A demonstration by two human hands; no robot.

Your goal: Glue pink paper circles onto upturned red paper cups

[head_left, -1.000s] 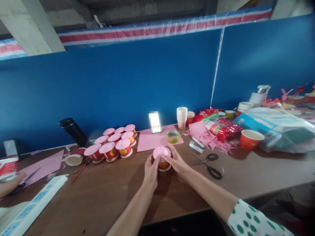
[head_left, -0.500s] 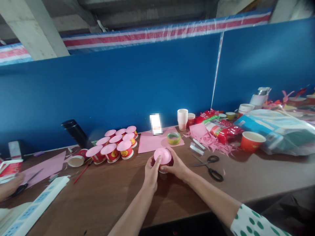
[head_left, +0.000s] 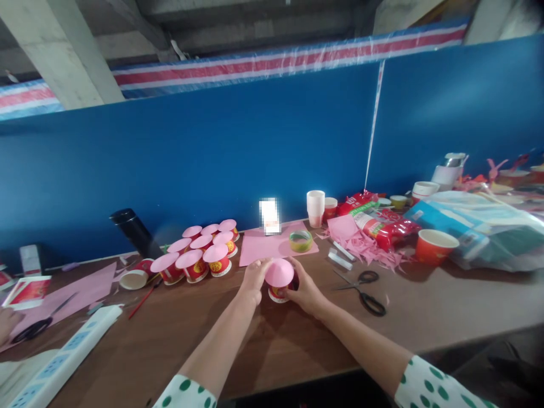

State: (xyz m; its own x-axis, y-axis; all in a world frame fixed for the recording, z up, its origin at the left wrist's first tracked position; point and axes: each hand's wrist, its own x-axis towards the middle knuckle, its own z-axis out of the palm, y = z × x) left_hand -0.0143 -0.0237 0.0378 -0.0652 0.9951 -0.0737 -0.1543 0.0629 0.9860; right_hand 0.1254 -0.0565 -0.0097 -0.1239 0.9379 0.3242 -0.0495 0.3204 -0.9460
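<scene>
**Now that the left hand (head_left: 254, 280) has slid off the top, the shallow pink paper cone (head_left: 279, 273) shows whole**

At the lower centre of the frame, the right hand (head_left: 309, 293) curves round a red paper cup (head_left: 277, 293) with yellow print, thumb on its front, holding it beneath the cone. The left, whose thumb lay on the cone half a second ago, is now at the cone's left edge, fingers bent; whether it grips anything there I can't make out. To my eye, the work has passed from pressing the top to handling its rim, the right hand keeping the cup steady.

Just beyond, a flat pink paper sheet (head_left: 260, 247) bears a yellow-green tape roll (head_left: 301, 248). Left of centre, nine red paper cups with pink cone tops (head_left: 201, 241) stand close together. Right of the hands, black-handled scissors (head_left: 358, 285) lie spread on the brown wooden table (head_left: 416, 300), below some shredded pink paper (head_left: 376, 249). At the far left edge, another person's hand (head_left: 5, 324) is barely in view.
</scene>
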